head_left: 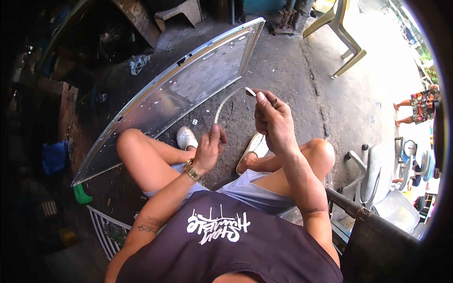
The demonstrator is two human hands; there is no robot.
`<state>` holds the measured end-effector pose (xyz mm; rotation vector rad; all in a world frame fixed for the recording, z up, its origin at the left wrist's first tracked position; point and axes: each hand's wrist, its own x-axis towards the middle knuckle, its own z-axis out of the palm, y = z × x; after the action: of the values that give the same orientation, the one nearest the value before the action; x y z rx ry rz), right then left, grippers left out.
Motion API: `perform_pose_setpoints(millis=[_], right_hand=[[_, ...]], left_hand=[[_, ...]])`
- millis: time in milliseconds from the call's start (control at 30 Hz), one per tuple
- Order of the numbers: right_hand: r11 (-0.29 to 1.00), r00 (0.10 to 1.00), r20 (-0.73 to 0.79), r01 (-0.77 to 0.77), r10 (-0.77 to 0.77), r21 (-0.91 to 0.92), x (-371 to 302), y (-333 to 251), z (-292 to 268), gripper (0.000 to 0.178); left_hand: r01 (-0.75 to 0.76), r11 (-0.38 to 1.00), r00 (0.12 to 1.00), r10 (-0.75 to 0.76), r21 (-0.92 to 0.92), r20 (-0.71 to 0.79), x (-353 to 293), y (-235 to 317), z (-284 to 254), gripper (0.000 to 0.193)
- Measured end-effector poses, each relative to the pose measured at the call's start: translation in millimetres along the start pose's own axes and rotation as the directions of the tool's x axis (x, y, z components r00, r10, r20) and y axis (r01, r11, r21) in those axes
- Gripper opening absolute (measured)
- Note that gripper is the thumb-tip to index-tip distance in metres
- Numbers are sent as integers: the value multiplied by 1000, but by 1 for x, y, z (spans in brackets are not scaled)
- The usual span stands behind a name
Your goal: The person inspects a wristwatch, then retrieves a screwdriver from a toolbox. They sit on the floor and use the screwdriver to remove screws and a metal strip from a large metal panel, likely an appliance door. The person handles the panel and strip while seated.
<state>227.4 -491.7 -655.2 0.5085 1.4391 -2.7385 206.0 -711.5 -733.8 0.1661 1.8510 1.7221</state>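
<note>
A narrow pale strip with fine marks along it, like a piece of measuring tape (223,106), arches between my hands above the floor. My left hand (208,148), with a gold watch (191,170) at its wrist, is closed on the lower end between thumb and fingers. Higher and to the right, my right hand (275,115) pinches the other end, where a short white piece (250,91) shows at the fingertips. Whether that white piece is part of the strip, I cannot tell. Beyond my left knee, a large framed metal panel (174,96) stands tilted on its edge.
A plastic chair (340,35) stands at the far right, and a grey office chair (377,179) is beside my right knee. A dark metal bar (351,203) lies near my right elbow. At far right a person (421,106) is partly visible. Green plastic (82,194) touches the panel's near corner.
</note>
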Motion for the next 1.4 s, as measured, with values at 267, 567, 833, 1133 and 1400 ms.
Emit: perform_pose_setpoints(millis=[267, 567, 833, 1133, 1400], right_hand=[[984, 991, -9, -131, 133, 125, 14, 0, -5, 28], [957, 989, 62, -143, 132, 251, 11, -15, -14, 31], [932, 993, 8, -115, 119, 344, 12, -3, -10, 33], [921, 986, 128, -149, 109, 360, 9, 33, 14, 33], [995, 994, 75, -79, 75, 56, 12, 35, 4, 35]], left_hand=[[-501, 652, 841, 523, 569, 140, 10, -4, -1, 45], [380, 772, 865, -103, -509, 491, -3, 35, -13, 69], [-2, 999, 971, -10, 48, 239, 8, 41, -6, 77], [-317, 903, 938, 253, 290, 236, 18, 21, 27, 137], [-66, 996, 968, 78, -57, 239, 27, -1, 22, 110]])
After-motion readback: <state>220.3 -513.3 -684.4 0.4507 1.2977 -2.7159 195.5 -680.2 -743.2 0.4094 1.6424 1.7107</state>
